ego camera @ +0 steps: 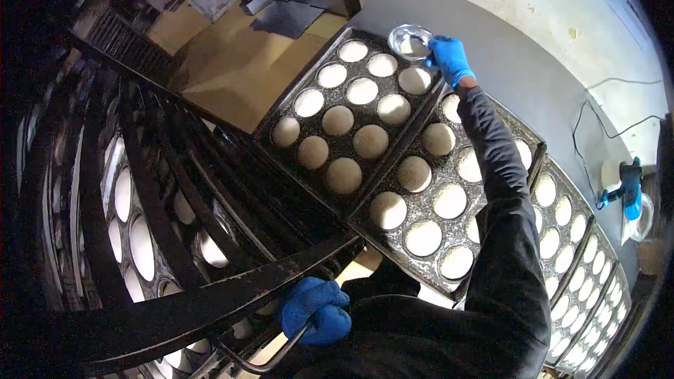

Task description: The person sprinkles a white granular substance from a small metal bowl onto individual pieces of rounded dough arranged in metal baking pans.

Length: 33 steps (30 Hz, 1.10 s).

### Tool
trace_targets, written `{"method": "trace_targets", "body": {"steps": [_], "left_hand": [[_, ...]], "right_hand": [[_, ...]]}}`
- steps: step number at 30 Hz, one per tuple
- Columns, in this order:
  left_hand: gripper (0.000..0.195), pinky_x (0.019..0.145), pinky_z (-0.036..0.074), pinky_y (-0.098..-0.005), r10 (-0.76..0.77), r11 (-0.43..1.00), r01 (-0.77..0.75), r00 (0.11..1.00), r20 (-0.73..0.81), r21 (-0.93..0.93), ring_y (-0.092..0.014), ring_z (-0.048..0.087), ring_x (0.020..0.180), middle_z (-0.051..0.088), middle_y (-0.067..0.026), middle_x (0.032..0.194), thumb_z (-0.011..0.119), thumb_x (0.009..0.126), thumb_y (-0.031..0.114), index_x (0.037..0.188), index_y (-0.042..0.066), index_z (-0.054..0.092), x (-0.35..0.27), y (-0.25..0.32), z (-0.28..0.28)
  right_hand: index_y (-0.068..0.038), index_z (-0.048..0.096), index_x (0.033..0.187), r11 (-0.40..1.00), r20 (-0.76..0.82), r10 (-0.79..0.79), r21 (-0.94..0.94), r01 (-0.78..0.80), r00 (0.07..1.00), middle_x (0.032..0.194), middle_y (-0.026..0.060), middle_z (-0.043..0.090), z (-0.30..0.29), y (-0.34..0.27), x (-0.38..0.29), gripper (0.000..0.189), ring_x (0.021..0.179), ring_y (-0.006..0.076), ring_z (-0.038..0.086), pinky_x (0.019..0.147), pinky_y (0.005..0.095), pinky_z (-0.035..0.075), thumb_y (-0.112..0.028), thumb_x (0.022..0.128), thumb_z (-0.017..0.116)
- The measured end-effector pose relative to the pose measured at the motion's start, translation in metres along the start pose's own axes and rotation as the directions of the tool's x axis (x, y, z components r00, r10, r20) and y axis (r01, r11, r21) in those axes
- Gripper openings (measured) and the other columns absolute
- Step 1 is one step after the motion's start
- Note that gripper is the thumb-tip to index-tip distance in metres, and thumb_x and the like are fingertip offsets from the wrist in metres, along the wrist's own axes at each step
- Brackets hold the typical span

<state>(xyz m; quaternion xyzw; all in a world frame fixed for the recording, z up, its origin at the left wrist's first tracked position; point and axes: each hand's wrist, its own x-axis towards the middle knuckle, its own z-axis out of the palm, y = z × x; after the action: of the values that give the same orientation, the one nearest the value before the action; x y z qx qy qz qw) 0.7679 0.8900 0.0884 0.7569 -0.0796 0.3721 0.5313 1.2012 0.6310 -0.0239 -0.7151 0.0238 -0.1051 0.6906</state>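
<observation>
My right hand [450,60], in a thin blue glove, reaches far out and grips the rim of a shiny round bowl [396,37] with something white in it. The bowl is at the far corner of a dark baking tray [303,183]. Several round dough pieces [362,91] with a pale dusting sit in that tray's wells. Under my right forearm lies a second tray [392,243] of similar rounds, partly hidden by the sleeve. At lower left, my left hand [316,310], also in a blue glove, is closed around a bent metal handle [271,366] beside a dark rack.
The dark rack [210,302] fills the left side, with more dough rounds [142,247] on its shelves. More filled trays [557,176] line the grey table [505,47] to the right. A blue-and-black device [634,189] and a cable [583,155] are near the wall.
</observation>
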Motion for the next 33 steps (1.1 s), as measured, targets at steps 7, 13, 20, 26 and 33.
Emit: {"method": "trace_targets", "body": {"steps": [7,13,20,26,33], "left_hand": [[0.023,0.048,0.044,-0.0257,-0.030,0.999,0.027,0.994,0.104,0.030,-0.015,0.054,0.045,0.059,-0.0054,0.056,0.052,0.069,-0.002,0.087,0.001,0.066,0.002,0.001,-0.008],[0.023,0.051,0.045,-0.0264,-0.060,0.998,0.061,0.991,0.122,0.000,-0.016,0.052,0.045,0.058,-0.0064,0.055,0.047,0.072,-0.003,0.084,0.003,0.065,-0.017,-0.015,-0.024],[0.017,0.052,0.045,-0.0270,-0.054,0.999,0.054,0.997,0.055,-0.005,-0.016,0.052,0.046,0.059,-0.0069,0.055,0.047,0.072,-0.003,0.072,0.004,0.063,0.001,-0.004,0.004],[0.026,0.047,0.030,-0.0205,-0.990,0.100,0.952,0.066,0.126,0.289,-0.006,0.031,0.050,0.035,0.0046,0.060,0.053,0.081,0.013,0.061,0.013,0.036,0.016,0.010,-0.019],[0.010,0.049,0.038,-0.0243,-0.839,0.491,0.799,0.541,0.057,-0.346,-0.011,0.043,0.047,0.048,-0.0019,0.056,0.049,0.076,0.000,0.078,0.003,0.059,0.009,0.017,-0.001]], "right_hand": [[0.004,0.066,0.084,0.911,0.068,-0.250,-0.321,0.258,0.966,0.067,0.0086,0.061,-0.030,0.039,0.025,0.015,0.054,0.0169,0.059,0.047,0.0302,0.049,-0.009,0.082,0.058],[0.007,0.063,0.083,1.000,0.215,0.000,-0.027,0.006,0.977,0.066,0.0067,0.059,0.045,0.009,-0.020,0.013,0.048,0.0127,0.053,0.043,0.0253,0.045,-0.002,0.083,0.053],[-0.002,0.065,0.079,0.926,0.270,-0.201,-0.261,0.273,0.941,0.076,0.0132,0.064,0.073,0.030,0.020,0.010,0.062,0.0246,0.062,0.057,0.0338,0.051,-0.009,0.080,0.058],[-0.002,0.066,0.081,0.965,0.442,-0.106,-0.171,0.200,0.891,0.072,0.0124,0.064,0.070,-0.001,-0.023,0.010,0.063,0.0224,0.064,0.056,0.0349,0.052,-0.006,0.078,0.058],[0.007,0.063,0.084,0.983,0.173,-0.024,-0.177,0.055,0.985,0.061,0.0141,0.062,0.020,0.006,-0.065,0.020,0.051,0.0180,0.059,0.051,0.0325,0.047,-0.012,0.079,0.058]]}}
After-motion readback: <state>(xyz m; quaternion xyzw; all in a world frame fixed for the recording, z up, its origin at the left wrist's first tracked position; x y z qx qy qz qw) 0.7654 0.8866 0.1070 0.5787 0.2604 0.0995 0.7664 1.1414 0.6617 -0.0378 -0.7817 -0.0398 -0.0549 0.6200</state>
